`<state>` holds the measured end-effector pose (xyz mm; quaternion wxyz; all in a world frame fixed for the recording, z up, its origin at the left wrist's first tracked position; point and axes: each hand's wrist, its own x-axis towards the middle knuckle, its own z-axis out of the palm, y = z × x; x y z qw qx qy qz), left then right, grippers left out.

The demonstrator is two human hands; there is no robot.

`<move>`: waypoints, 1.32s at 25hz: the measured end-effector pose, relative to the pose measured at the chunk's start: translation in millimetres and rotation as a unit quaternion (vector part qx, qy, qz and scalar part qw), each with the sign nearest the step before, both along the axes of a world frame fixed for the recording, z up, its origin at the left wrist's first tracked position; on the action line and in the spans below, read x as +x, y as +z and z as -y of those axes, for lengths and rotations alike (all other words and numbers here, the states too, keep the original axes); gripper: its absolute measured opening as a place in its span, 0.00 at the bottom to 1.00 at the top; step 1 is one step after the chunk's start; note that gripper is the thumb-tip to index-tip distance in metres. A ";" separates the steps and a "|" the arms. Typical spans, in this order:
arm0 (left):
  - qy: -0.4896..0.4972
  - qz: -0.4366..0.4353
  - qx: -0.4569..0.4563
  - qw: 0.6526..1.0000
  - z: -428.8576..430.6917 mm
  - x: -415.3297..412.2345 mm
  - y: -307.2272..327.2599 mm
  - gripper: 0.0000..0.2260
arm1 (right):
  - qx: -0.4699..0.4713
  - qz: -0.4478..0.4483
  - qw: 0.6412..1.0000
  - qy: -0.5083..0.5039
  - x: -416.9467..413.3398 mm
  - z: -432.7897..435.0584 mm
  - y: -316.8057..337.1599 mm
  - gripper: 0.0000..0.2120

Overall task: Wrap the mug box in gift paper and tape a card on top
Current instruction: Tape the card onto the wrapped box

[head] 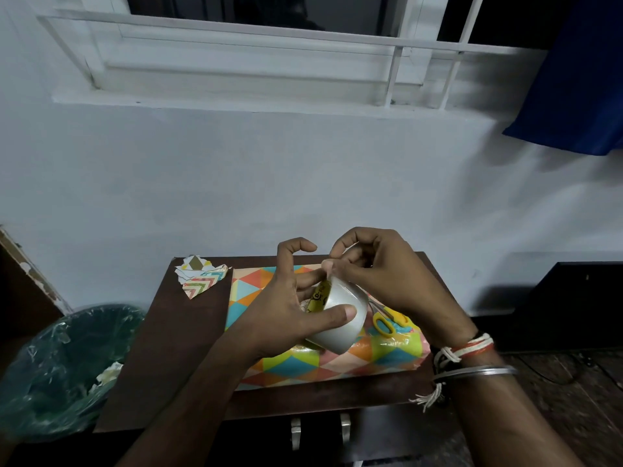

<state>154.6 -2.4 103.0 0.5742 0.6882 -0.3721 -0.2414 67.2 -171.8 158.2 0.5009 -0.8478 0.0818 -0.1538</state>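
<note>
Box is sitting wrapped on the table under me, L hand gripping the tape roll, R hand pinching at its end, card not on yet, I'm guessing.

Your left hand grips the tape roll, thumb across its outer face; your right hand pinches the roll's upper rim. Yellow-handled scissors lie on the paper-wrapped mug box, which rests on the bench; paper scraps sit at its far-left corner.
</note>
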 end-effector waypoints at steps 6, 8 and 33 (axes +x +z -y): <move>0.009 -0.004 0.003 1.000 -1.9 3.2 0.4 0.36 | 0.005 -0.035 0.999 0.024 -2.8 5.2 1.4 0.07; 0.012 -0.009 -0.003 1.000 -2.0 2.9 -0.2 0.37 | 0.004 -0.029 1.000 0.008 0.3 2.9 -2.5 0.07; 0.132 0.120 0.068 0.982 40.7 -5.5 0.1 0.24 | -0.312 -0.043 0.880 -0.356 -16.6 134.4 -99.3 0.14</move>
